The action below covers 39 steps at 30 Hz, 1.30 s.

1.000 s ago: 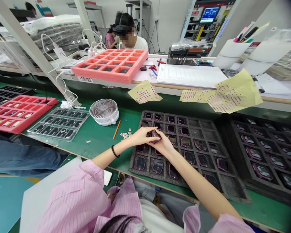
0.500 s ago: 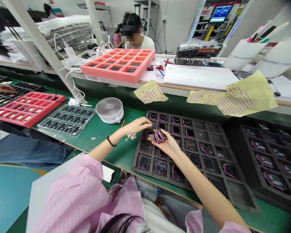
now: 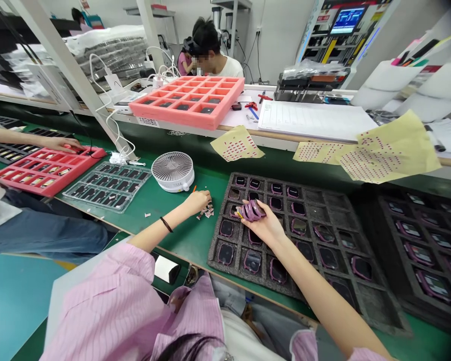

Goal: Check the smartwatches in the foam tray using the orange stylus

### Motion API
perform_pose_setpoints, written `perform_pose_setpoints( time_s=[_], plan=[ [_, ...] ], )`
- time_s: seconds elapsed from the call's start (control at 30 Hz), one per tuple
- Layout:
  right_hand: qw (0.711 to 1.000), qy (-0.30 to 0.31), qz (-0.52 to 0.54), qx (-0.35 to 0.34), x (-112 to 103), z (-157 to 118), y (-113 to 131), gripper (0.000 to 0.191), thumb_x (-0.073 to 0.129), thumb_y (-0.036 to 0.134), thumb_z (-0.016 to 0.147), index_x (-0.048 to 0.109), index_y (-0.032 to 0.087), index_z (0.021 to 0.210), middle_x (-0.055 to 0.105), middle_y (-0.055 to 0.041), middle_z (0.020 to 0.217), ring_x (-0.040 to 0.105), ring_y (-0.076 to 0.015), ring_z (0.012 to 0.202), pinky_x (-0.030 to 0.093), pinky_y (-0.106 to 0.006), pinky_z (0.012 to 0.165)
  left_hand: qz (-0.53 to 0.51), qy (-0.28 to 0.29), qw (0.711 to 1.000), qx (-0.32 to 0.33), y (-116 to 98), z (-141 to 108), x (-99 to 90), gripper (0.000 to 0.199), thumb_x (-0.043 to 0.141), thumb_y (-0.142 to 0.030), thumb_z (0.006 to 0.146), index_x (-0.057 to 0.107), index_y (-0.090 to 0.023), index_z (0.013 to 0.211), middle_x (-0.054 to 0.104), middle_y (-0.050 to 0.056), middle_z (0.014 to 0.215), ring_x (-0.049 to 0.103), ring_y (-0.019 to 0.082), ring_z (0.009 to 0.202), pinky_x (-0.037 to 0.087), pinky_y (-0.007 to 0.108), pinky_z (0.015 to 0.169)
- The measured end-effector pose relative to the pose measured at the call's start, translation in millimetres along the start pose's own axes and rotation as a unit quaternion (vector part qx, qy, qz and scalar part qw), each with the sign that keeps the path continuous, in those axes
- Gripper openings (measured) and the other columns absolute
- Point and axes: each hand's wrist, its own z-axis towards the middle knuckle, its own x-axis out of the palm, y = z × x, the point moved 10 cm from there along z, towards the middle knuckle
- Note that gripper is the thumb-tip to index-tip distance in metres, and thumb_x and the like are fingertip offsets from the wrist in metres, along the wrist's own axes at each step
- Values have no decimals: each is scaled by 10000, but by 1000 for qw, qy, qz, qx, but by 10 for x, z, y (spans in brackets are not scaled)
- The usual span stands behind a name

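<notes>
My right hand (image 3: 267, 224) is closed around a small stack of purple watch-like cases (image 3: 253, 210), held above the dark grey foam tray (image 3: 319, 213). A yellow bit shows at the stack's left end. My left hand (image 3: 199, 201) is down at the green bench beside a loose pile of small pale pieces (image 3: 207, 211). Its fingers are bunched together, and what they pinch, if anything, is too small to make out. Purple-rimmed devices with dark faces (image 3: 252, 260) sit in many compartments of the foam tray.
A round white fan (image 3: 173, 171) stands left of the tray, behind a clear plastic tray (image 3: 108, 185). At far left a co-worker's hand (image 3: 65, 144) reaches over a red foam tray (image 3: 41, 173). Another dark tray (image 3: 417, 240) with devices is at right. Yellow sheets (image 3: 237, 144) hang off the shelf edge.
My left hand has moved from beside the purple stack leftward and down to the small pale pieces. My right hand still holds the stack. The co-worker's hand has moved right over the red tray.
</notes>
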Motion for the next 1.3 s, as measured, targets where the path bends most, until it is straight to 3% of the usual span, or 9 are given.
perform_pose_setpoints(
  time_s=[0.17,0.23,0.3,0.4,0.53,0.77,0.97,1.17,1.3],
  plan=[
    [999,32,16,-8,95,-38,19,288,457,314,916,649,136,1037,733,-117,891,702,-250,958,580,-287,591,-3,-34,999,26,-91,-24,-170,186,492,-77,882,673,-95,844,664,128,902,654,196,858,520,292,778],
    [999,43,16,-7,140,-55,17,304,458,315,913,645,120,1052,729,-133,913,695,-253,977,577,-280,595,-47,-97,992,62,-248,-90,-456,215,473,-168,932,683,-128,953,678,116,989,654,179,922,523,285,820],
    [998,54,7,0,179,-65,0,322,474,317,904,643,96,1067,725,-157,941,694,-252,966,574,-276,604,-151,-202,956,149,-509,-227,-870,227,499,-253,939,697,-154,984,697,103,991,659,165,918,529,274,827],
    [998,61,-8,5,194,-72,-26,321,482,311,895,648,102,1074,729,-133,942,701,-213,835,581,-292,613,-221,-208,911,280,-950,-352,-1135,193,564,-278,907,722,-176,951,723,91,935,664,158,874,528,259,800],
    [998,56,-18,2,173,-84,-39,305,489,305,884,662,135,1069,728,-82,935,674,-191,772,591,-332,648,-166,-164,908,349,-1274,-370,-1049,219,524,-236,925,732,-168,910,736,100,915,655,165,850,513,260,770],
    [998,62,15,13,223,-126,-49,364,434,347,902,665,128,1079,716,-82,927,643,-174,767,563,-318,663,-72,-184,908,368,-1311,-441,-935,282,446,-245,959,720,-180,958,736,107,980,648,172,860,494,279,766],
    [997,75,-14,31,226,-126,-83,359,420,344,898,679,136,1035,710,-92,954,640,-186,775,548,-327,639,-43,-118,919,374,-1374,-415,-899,352,363,-221,982,714,-197,985,726,105,1029,639,167,922,489,287,831],
    [990,107,-76,50,256,-120,-169,347,453,320,871,662,121,1064,700,-91,868,623,-190,689,535,-357,628,-201,-66,911,355,-1294,-393,-849,275,482,-284,946,732,-180,900,720,112,936,662,159,869,499,249,788],
    [987,129,-86,47,374,-168,-226,292,482,305,856,663,131,1006,699,-90,820,614,-195,656,507,-336,577,-373,-1,887,273,-1134,-258,-745,255,651,-398,830,708,-152,793,648,78,842,618,128,734,488,222,674]
  ],
)
